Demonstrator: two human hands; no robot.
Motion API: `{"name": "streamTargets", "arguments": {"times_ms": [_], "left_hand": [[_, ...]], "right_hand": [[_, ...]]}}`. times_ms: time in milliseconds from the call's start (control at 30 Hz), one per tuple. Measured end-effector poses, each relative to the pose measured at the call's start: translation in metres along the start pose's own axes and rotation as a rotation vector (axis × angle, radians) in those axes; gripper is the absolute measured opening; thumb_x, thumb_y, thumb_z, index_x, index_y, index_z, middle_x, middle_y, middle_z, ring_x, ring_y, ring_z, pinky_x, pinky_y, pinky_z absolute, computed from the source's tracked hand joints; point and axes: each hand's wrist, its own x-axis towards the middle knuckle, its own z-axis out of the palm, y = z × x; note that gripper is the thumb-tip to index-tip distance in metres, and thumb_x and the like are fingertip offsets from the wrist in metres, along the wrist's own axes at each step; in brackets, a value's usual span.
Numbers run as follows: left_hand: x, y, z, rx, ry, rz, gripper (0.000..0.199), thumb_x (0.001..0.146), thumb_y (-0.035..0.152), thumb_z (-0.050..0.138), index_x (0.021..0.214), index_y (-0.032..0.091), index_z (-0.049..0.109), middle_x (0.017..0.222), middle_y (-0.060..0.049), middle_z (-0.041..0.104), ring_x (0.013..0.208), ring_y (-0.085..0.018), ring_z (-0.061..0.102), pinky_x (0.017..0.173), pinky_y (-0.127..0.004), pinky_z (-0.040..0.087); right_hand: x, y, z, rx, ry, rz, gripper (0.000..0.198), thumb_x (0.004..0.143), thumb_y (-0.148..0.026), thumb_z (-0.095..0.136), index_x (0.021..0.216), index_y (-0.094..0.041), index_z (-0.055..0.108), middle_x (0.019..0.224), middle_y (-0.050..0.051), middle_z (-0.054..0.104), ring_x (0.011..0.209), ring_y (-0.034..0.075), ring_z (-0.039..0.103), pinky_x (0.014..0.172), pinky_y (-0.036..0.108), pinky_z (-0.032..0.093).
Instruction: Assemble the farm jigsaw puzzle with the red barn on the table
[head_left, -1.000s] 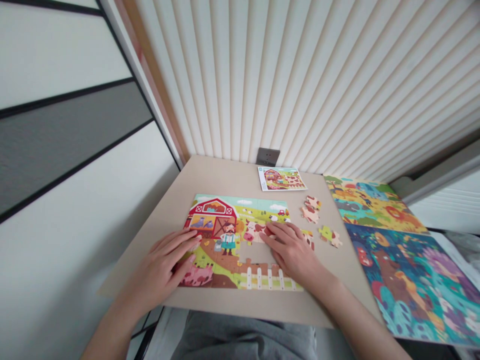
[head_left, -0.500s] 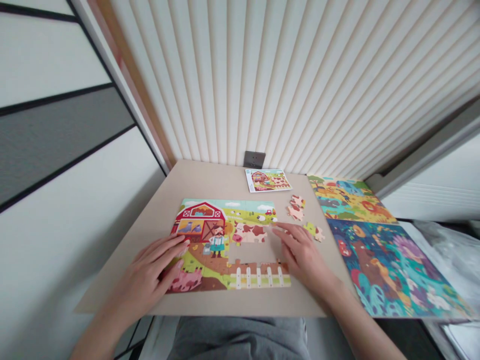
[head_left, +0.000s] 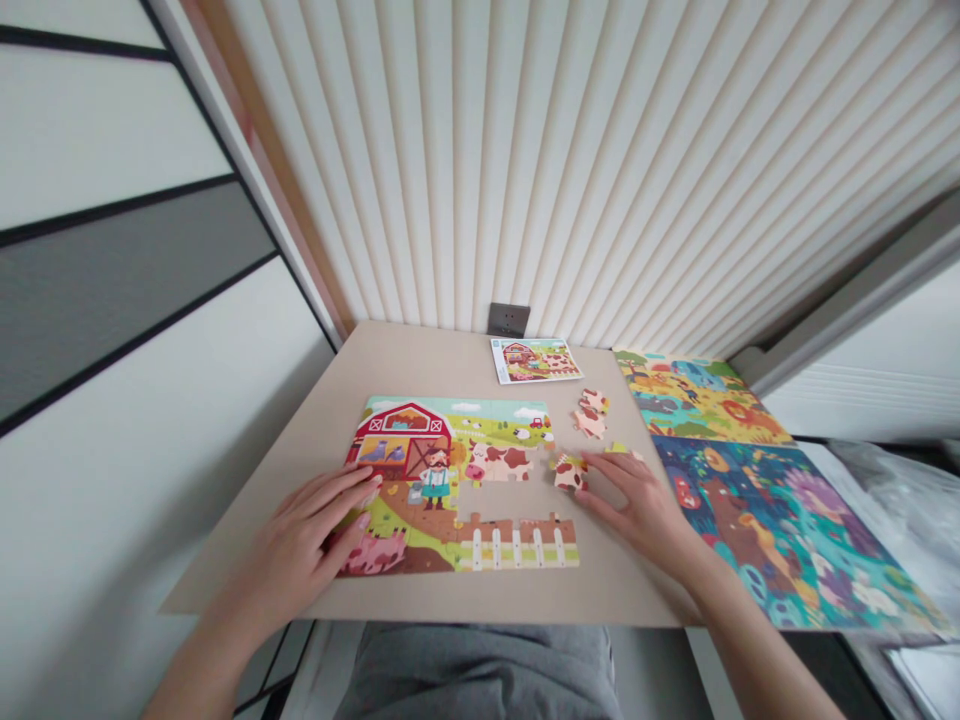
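Note:
A farm jigsaw puzzle (head_left: pixel 431 525) lies partly assembled on the table, with a gap below and right of the cow. My left hand (head_left: pixel 315 525) rests on its left edge, fingers stretched out, partly covering the barn side and the pig. Right of the gap, my right hand (head_left: pixel 630 500) pinches a brown-and-white spotted puzzle piece (head_left: pixel 568 472) between thumb and fingers. Another loose piece (head_left: pixel 616 448) is mostly hidden behind that hand. Farther back lie two more cow-patterned pieces, one (head_left: pixel 594 401) just behind the other (head_left: pixel 589 424).
A small reference picture card (head_left: pixel 538 361) lies at the back of the beige table (head_left: pixel 420 355), near a dark wall socket (head_left: pixel 508 319). To the right are an animal puzzle in yellow (head_left: pixel 701 400) and a dark blue one (head_left: pixel 787 540). A pleated screen (head_left: pixel 525 160) stands behind.
My right hand has moved right, away from the cow's end, and the spotted piece now shows at its fingertips. It now covers much of the loose green-edged piece. My left hand has stayed put.

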Motion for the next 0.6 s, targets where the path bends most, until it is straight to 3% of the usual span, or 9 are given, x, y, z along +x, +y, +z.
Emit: {"name": "streamTargets", "arguments": {"times_ms": [133, 200, 300, 400, 500, 600], "left_hand": [[0.001, 0.001, 0.0, -0.007, 0.011, -0.003, 0.044, 0.106, 0.044, 0.053, 0.147, 0.03, 0.061, 0.154, -0.005, 0.059, 0.142, -0.027, 0.055, 0.123, -0.045, 0.043], [0.001, 0.001, -0.001, -0.009, 0.011, -0.007, 0.044, 0.106, 0.044, 0.054, 0.146, 0.031, 0.062, 0.154, -0.005, 0.059, 0.142, -0.027, 0.056, 0.123, -0.045, 0.044], [0.001, 0.002, -0.002, -0.006, 0.004, -0.015, 0.044, 0.106, 0.045, 0.054, 0.146, 0.031, 0.063, 0.154, -0.005, 0.06, 0.142, -0.028, 0.056, 0.123, -0.045, 0.044], [0.001, 0.004, -0.002, -0.004, -0.001, -0.013, 0.043, 0.106, 0.045, 0.054, 0.146, 0.03, 0.063, 0.155, -0.005, 0.059, 0.143, -0.028, 0.054, 0.123, -0.046, 0.043], [0.001, 0.004, -0.003, -0.008, 0.003, -0.008, 0.042, 0.106, 0.043, 0.054, 0.145, 0.03, 0.062, 0.155, -0.005, 0.058, 0.144, -0.028, 0.053, 0.123, -0.046, 0.042], [0.002, 0.005, -0.003, -0.015, 0.001, -0.006, 0.042, 0.107, 0.042, 0.053, 0.146, 0.03, 0.061, 0.156, -0.005, 0.057, 0.145, -0.028, 0.051, 0.123, -0.047, 0.041]], "right_hand": [[0.011, -0.032, -0.002, 0.093, -0.112, -0.198, 0.047, 0.102, -0.032, 0.066, 0.149, -0.03, 0.06, 0.144, 0.011, 0.067, 0.133, 0.027, 0.063, 0.112, 0.045, 0.055], [0.016, -0.044, 0.003, 0.087, -0.119, -0.227, 0.046, 0.104, -0.026, 0.06, 0.15, -0.029, 0.058, 0.148, 0.01, 0.064, 0.135, 0.026, 0.061, 0.113, 0.045, 0.054], [0.017, -0.054, 0.013, 0.056, -0.073, -0.126, 0.037, 0.106, -0.02, 0.054, 0.14, -0.027, 0.066, 0.137, 0.011, 0.07, 0.124, 0.026, 0.067, 0.107, 0.047, 0.056], [0.009, -0.065, 0.023, 0.065, -0.057, -0.019, 0.029, 0.106, -0.027, 0.058, 0.132, -0.026, 0.069, 0.125, 0.011, 0.074, 0.112, 0.027, 0.069, 0.099, 0.046, 0.058], [-0.001, -0.076, 0.033, 0.024, -0.052, 0.026, 0.042, 0.1, -0.041, 0.069, 0.138, -0.024, 0.065, 0.126, 0.013, 0.072, 0.112, 0.031, 0.068, 0.096, 0.049, 0.058], [-0.004, -0.084, 0.04, -0.023, -0.036, 0.044, 0.05, 0.098, -0.043, 0.072, 0.144, -0.024, 0.061, 0.127, 0.013, 0.071, 0.112, 0.032, 0.067, 0.095, 0.05, 0.058]]}}
